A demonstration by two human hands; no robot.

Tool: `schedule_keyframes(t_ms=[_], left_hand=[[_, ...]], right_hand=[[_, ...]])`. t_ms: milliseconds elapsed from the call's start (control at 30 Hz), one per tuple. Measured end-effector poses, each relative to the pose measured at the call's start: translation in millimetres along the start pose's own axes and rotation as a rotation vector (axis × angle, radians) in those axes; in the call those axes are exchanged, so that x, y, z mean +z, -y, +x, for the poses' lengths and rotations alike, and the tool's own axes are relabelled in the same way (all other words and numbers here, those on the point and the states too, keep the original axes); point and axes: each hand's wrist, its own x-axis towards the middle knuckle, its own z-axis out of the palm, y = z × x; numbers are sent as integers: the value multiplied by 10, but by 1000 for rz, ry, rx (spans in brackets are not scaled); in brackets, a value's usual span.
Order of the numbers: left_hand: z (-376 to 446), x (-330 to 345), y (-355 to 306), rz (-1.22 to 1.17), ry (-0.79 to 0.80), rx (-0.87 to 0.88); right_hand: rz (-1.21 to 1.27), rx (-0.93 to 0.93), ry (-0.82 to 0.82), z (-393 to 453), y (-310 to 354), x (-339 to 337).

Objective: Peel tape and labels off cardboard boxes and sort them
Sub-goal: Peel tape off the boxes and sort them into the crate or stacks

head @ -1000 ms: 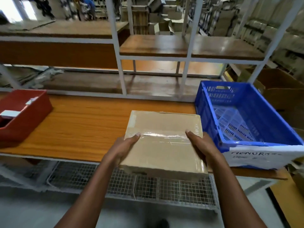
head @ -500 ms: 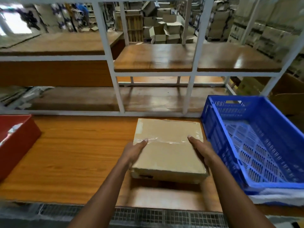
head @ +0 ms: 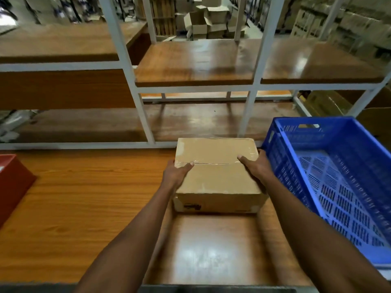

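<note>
The box [head: 218,174] now sits flat on the table [head: 84,197], close to the far edge and just beside the blue crate [head: 330,166] on the right. A moment ago it hung out past the near edge, held up in the air. Now it has been carried in and set down, with bare table showing in front of it.

The left hand [head: 176,173] holds the left side of the box, with the thumb lying on top near the middle seam. The right hand [head: 257,167] holds the right side the same way, thumb on top. Both hands curl round the box sides; the other fingers are hidden behind the box.

Clear tape [head: 211,162] runs across the top along the seam, and more shiny tape wraps the far corners. A dark mark or label [head: 192,206] shows on the front wall, low on the left. None of it looks peeled yet.

A red bin [head: 12,185] pokes in at the left edge of the table, well apart from the box.

With the box resting on the table, the hands no longer need to carry it. I think the next step is to let go with one hand and pick at a tape end, most likely at a corner. The other hand should hold the box down so it does not slide.
</note>
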Motion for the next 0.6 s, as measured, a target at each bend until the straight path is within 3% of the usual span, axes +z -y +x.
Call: schedule_keyframes(t_ms=[100, 167, 267, 433, 600], left_hand=[[143, 27, -73, 59, 10, 30], [208, 21, -113, 229, 1, 91], [234, 12, -164, 565, 0, 205], [178, 171, -367, 876, 59, 547], [119, 431, -383, 1023, 91, 472]], right_hand=[[-467, -181, -74, 75, 111, 110], [-669, -301, -13, 60, 175, 226], [-701, -294, 22, 11, 220, 299], [-731, -275, 73, 94, 437, 224], [-831, -227, 185, 164, 727, 160]])
